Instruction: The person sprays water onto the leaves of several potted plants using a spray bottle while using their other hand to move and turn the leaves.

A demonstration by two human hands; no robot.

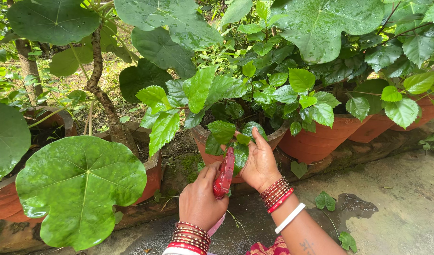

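left hand (198,200) fisted round red pruning shears (224,172), raised upright; right hand (259,163) pinching a wet leaf (240,153).

- Left hand (199,200): closed round the red handles of a pair of pruning shears (224,174), blades pointing up into the foliage.
- Right hand (260,163): fingers pinching a dark, wet leaf (240,152) just beside the shears' tip.
- Both wrists: stacked red bangles; one white bangle (289,217) on the right forearm.
- Terracotta pot (202,141): holds the serrated-leaved shrub being handled; further pots stand to its right.
- Foreground left: large round wet leaf (82,189).
- Ground: wet concrete (396,198) with fallen leaves.
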